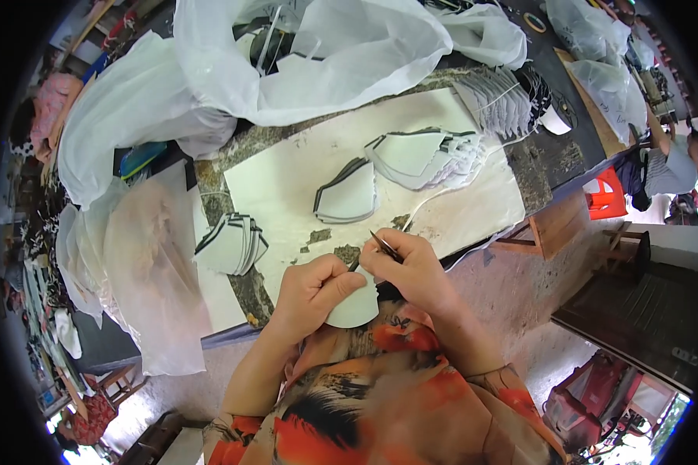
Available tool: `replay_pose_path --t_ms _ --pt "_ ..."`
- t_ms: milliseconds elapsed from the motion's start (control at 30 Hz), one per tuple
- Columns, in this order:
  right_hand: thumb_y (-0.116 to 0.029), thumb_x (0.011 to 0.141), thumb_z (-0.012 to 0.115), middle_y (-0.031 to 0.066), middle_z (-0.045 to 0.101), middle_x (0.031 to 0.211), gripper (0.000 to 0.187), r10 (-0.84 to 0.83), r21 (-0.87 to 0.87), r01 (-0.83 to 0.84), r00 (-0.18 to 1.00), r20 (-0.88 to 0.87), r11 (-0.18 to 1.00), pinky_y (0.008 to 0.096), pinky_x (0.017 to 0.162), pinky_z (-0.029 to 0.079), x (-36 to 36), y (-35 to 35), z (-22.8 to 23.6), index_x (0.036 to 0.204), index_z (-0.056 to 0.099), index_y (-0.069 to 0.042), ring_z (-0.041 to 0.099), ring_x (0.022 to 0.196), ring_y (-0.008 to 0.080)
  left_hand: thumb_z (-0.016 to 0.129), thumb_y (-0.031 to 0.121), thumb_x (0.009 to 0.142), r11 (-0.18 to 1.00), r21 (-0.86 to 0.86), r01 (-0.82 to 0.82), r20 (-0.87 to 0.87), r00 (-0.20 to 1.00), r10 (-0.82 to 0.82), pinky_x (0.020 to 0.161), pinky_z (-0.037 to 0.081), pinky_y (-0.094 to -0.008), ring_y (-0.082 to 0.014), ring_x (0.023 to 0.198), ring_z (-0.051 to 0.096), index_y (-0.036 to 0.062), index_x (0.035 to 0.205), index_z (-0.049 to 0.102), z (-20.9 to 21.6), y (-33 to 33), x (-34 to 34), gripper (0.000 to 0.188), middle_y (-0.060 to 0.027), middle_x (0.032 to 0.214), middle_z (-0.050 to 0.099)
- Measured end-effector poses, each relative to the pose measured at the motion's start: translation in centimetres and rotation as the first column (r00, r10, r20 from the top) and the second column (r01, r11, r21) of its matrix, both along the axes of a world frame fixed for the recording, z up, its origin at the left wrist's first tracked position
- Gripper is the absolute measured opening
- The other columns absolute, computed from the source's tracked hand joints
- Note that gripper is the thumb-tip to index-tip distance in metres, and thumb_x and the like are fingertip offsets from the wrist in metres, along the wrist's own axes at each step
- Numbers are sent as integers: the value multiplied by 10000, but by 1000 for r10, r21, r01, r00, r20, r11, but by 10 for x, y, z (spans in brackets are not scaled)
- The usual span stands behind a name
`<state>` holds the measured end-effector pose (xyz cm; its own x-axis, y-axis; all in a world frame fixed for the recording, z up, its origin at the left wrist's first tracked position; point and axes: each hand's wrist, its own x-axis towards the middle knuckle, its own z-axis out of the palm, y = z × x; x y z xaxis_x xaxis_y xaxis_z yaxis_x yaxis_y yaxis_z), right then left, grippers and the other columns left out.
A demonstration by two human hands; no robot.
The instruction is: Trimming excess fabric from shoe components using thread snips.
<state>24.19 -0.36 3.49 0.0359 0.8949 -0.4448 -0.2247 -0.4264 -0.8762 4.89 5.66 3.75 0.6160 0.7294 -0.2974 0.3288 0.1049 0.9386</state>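
Observation:
Near the table's front edge, my left hand (pixel 306 298) is closed on a white curved fabric piece (pixel 354 310) with dark edging, thumb on top. My right hand (pixel 412 271) meets it at the piece's upper edge, fingers pinched together. A small dark pointed tool (pixel 388 248) is gripped in that hand, its tip sticking out to the upper left; whether it is snips or tweezers cannot be made out. Beyond my hands lie a small stack of similar white pieces (pixel 349 200) and a larger fanned stack (pixel 411 161). Another fanned stack (pixel 236 246) rests to the left.
A large white sheet (pixel 275 174) covers the worn tabletop. Translucent plastic bags (pixel 364 66) bulge along the far side, and another bag (pixel 151 271) hangs over the left. Layered grey pieces (pixel 492 105) sit at far right. A red stool (pixel 606 194) and other people are around.

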Motion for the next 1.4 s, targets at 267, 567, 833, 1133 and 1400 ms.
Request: replay_pose_path --t_ms 267,567,833,1133,1400 --pt "-163 969 707 -80 564 759 186 -579 168 557 802 147 813 199 558 347 57 31 8 1065 729 -5 453 653 8 759 201 885 711 702 37 -190 972 137 820 480 -342 -230 897 619 44 1231 694 -5 46 20 385 -114 968 665" --pt "-102 970 688 -82 489 741 265 -682 390 562 554 478 729 210 563 285 79 16 -10 1216 712 -7 361 654 28 798 246 795 682 730 41 -242 949 202 900 450 -435 -323 1009 575 42 1215 669 -32 54 28 485 -135 1114 635" --pt "-118 926 720 97 707 844 365 -269 291 100 728 630 952 296 661 506 23 43 -5 1283 675 -60 681 735 182 802 179 740 668 742 -56 -132 965 228 930 425 -428 -335 1039 563 50 1127 611 -32 48 32 450 -128 1119 610" --pt "-89 869 739 156 721 1044 425 -294 373 -63 500 815 926 352 753 551 11 45 -30 1290 679 -86 698 822 294 807 141 700 803 593 -55 -103 984 143 917 447 -436 -342 1062 548 62 1025 582 -31 47 30 404 -135 1138 604" --pt "-7 860 697 96 614 834 481 -232 413 -131 658 716 902 309 647 487 22 37 -15 1331 653 -98 583 684 195 804 132 740 654 756 22 -124 986 110 853 466 -389 -277 966 587 61 928 620 -29 37 23 272 -75 989 648"
